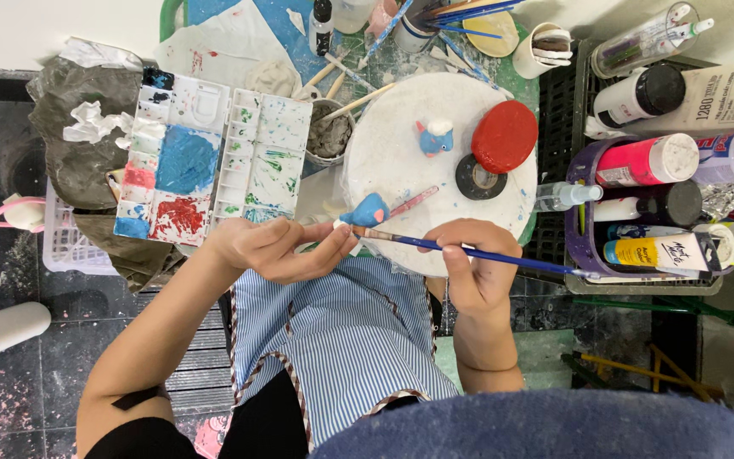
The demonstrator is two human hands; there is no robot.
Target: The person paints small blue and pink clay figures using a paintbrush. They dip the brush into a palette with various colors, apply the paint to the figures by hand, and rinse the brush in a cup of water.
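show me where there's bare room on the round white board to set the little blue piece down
Bare patch on the round white board, left of the blue figure. Crowded right: red disc, tape roll. Near edge taken by both hands.

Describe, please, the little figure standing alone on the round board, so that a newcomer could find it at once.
Start at the round white board in the middle of the cluttered table. On it, left of the flat red oval stone and above the black tape ring, stands the small blue clay figure with a white top. Unlike the similar blue piece at the board's near edge, no hand holds it.
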